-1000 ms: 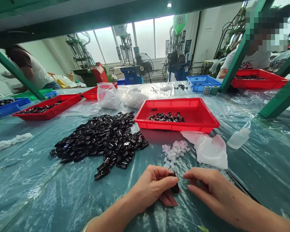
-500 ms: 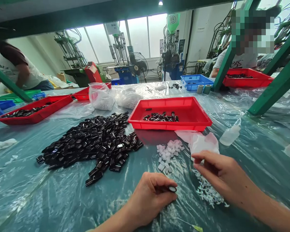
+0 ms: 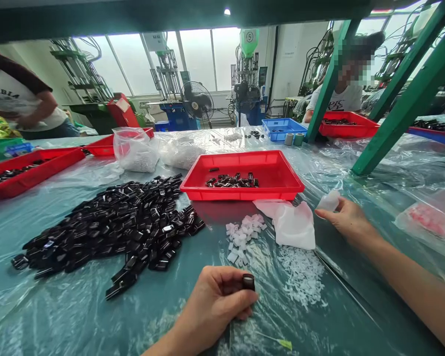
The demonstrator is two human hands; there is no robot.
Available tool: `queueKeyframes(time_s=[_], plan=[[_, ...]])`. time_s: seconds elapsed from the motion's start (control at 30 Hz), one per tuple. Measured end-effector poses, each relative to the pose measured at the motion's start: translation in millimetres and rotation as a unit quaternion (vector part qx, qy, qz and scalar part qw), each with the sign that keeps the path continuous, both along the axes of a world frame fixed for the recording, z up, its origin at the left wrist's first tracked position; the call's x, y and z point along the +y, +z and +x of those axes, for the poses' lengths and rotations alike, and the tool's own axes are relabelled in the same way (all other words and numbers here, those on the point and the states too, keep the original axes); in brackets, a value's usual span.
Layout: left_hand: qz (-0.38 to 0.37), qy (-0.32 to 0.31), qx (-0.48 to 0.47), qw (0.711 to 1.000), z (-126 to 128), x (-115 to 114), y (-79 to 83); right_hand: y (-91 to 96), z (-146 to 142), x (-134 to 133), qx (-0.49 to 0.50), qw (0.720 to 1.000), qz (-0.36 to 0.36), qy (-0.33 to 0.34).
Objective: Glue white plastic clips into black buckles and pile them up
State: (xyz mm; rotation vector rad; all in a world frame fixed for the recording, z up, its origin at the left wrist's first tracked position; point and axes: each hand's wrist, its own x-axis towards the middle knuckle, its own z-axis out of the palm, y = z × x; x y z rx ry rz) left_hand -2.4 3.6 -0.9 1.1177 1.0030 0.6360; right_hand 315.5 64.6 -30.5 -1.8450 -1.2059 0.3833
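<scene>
My left hand (image 3: 218, 304) pinches a small glossy black plastic piece (image 3: 248, 282) with a pale oval face, above the plastic-covered table. My right hand (image 3: 350, 220) is closed around a small translucent white squeeze bottle (image 3: 328, 201), which is tilted and partly hidden by the fingers. Between the hands lie a little heap of whitish square pieces (image 3: 244, 232) and a scatter of thin white slivers (image 3: 304, 277). A white plastic bag (image 3: 294, 227) rests just behind the slivers. To the left spreads a large pile of similar black pieces (image 3: 107, 227).
Behind the heaps stands a red tray (image 3: 241, 195) holding some black pieces. Clear bags of small white bits (image 3: 133, 155) sit left of it. A slim metal tool (image 3: 348, 287) lies below my right forearm. Green posts (image 3: 385, 109) rise at right; two people work across the table.
My right hand has moved away from the white slivers to the right and taken hold of the squeeze bottle. My left hand has turned the black piece more upright. The view has swung right.
</scene>
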Motion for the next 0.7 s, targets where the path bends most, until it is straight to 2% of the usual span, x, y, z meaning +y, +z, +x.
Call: queueKeyframes(time_s=[0.1, 0.23, 0.33, 0.4, 0.5, 0.7], plan=[[-0.025, -0.006, -0.004, 1.000, 2, -2, -0.1, 9.6, -15, -7, -0.029, 0.998, 0.017, 0.045], [-0.062, -0.048, 0.010, 0.997, 4, -8, 1.0, 34.8, -52, -34, -0.098, 0.980, 0.115, 0.128], [-0.090, -0.062, -0.009, 0.994, 6, -11, 2.1, 44.9, -80, -57, -0.172, 0.941, 0.188, 0.221], [-0.103, -0.065, -0.028, 0.992, 8, -12, 2.2, 46.5, -93, -68, -0.242, 0.904, 0.238, 0.259], [-0.111, -0.070, -0.041, 0.990, 8, -12, 1.9, 45.6, -105, -78, -0.324, 0.862, 0.283, 0.269], [-0.119, -0.085, -0.063, 0.987, 6, -12, 0.7, 40.4, -112, -83, -0.362, 0.844, 0.294, 0.264]])
